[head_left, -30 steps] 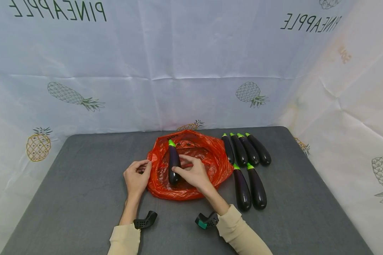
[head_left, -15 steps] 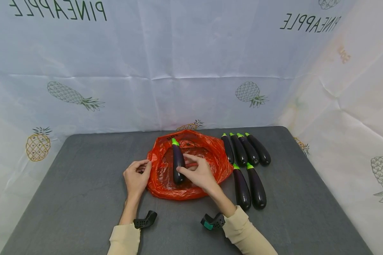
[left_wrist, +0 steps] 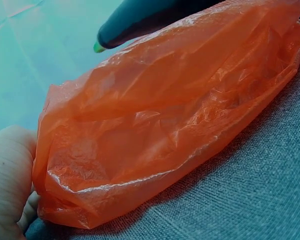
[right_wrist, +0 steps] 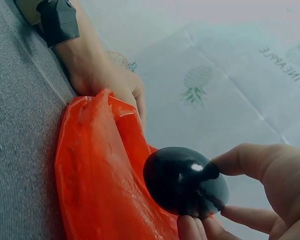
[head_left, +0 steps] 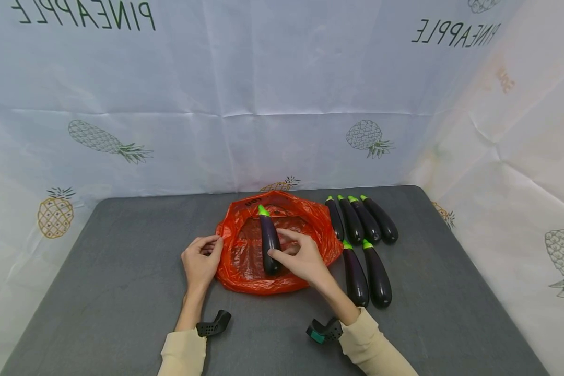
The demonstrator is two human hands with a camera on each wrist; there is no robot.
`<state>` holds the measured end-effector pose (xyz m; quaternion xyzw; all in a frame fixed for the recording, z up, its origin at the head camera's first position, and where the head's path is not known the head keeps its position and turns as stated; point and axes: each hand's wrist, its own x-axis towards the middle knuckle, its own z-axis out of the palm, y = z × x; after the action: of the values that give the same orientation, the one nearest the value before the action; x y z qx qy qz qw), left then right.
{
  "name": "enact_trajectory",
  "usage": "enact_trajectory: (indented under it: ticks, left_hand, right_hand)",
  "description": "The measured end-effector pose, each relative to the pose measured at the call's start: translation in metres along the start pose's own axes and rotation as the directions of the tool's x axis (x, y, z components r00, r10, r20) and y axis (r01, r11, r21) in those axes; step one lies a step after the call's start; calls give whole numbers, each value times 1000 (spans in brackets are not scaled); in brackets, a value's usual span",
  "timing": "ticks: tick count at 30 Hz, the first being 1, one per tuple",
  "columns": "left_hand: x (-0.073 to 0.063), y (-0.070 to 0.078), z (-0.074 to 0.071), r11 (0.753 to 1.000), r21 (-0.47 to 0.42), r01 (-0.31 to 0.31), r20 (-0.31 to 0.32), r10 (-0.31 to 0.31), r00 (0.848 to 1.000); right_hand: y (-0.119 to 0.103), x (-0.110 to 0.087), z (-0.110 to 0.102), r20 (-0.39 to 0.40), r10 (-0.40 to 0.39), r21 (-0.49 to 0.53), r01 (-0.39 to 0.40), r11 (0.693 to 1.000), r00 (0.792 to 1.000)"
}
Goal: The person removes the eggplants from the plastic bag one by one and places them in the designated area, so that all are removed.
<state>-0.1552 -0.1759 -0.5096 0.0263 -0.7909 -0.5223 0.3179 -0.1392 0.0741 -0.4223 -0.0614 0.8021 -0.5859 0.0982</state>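
Note:
An orange-red plastic bag lies with its mouth spread wide on the table. Over that mouth my right hand holds a dark purple eggplant, its green stem end pointing away from me. In the right wrist view, thumb and fingers grip the sides of the eggplant, whose rounded end faces the camera. My left hand pinches the bag's left rim between thumb and fingers. From the left wrist, the bag's side fills most of the view, with the eggplant above it.
Right of the bag, several eggplants stand in a back row, stems away from me. Two more eggplants lie in front of them. The grey table backs onto a white curtain printed with pineapples.
My right hand has shifted a little to the right, carrying the eggplant across the bag's mouth. The left hand stays at the rim, and the other eggplants have not moved.

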Motion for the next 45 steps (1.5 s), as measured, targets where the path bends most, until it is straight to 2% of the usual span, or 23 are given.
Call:
enact_trajectory:
  ticks: [10,19,26,32,45]
  left_hand:
    - [0,-1,-1,1000,4,10,4,-10,1000]
    - [-1,0,-2,1000,-10,5,-2,-5,1000]
    - [-2,0,-2,999,-34,3,-5,-3,1000]
    - [-2,-1,-3,1000,-23,10,0,-10,1000]
    - [-1,0,-1,1000,-16,7,6,-7,1000]
  right_hand:
    - [2,-3,-8,-1,-1,-15,1,1000,1000]
    - [4,-8,-20,-30,4,-20,-4,1000,1000]
    - [5,-14,-30,-47,-9,-73,5,997,999]
    - [3,-20,-36,-60,4,-65,-8,998,998]
    - [3,-30,-46,-60,-29,-85,23,996,998]
